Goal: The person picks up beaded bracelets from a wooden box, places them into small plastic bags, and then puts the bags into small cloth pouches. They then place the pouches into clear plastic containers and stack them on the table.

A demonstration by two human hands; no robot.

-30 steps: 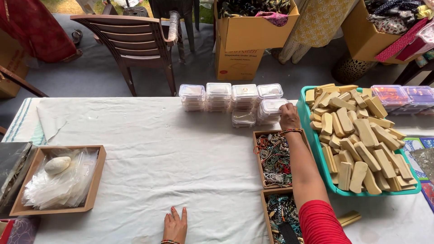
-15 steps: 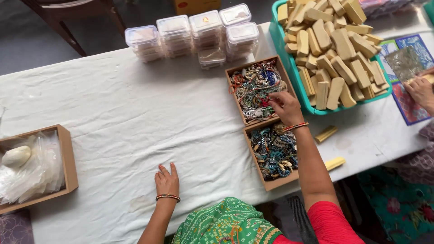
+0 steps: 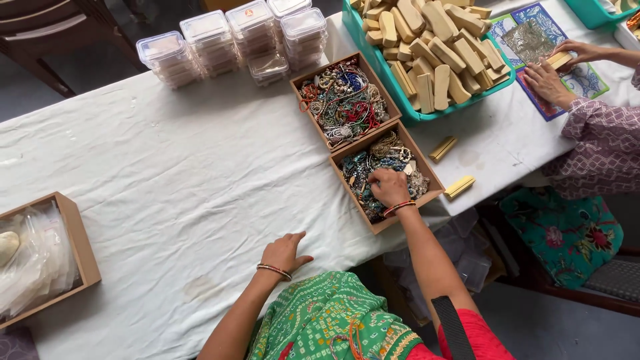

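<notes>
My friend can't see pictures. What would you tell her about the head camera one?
The right hand digs into a cardboard box of beaded jewellery on a white-clothed table, while the left hand rests flat. Nearby sit another jewellery box, a teal tray of wooden blocks and stacked clear containers.

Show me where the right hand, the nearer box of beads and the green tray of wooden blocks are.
right hand [image 3: 389, 186]: head view, on the back of the hand.
nearer box of beads [image 3: 427, 173]: head view, on its right cardboard wall.
green tray of wooden blocks [image 3: 363, 41]: head view, on its left rim.
</notes>
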